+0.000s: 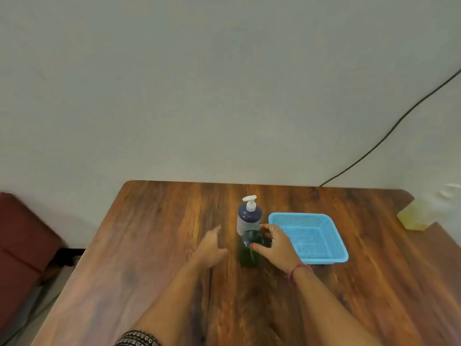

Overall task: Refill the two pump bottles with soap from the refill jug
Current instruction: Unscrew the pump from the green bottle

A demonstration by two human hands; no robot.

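Wood table (154,245) against a pale wall (199,83) held two bottles; right hand (277,243) gripped the green bottle (248,255), left hand (212,245) hovered with fingers spread.

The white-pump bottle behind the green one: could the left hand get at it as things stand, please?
Probably yes. The left hand is open and holds nothing, and bare table lies between it and the white-pump bottle. The right hand grips only the green bottle in front.
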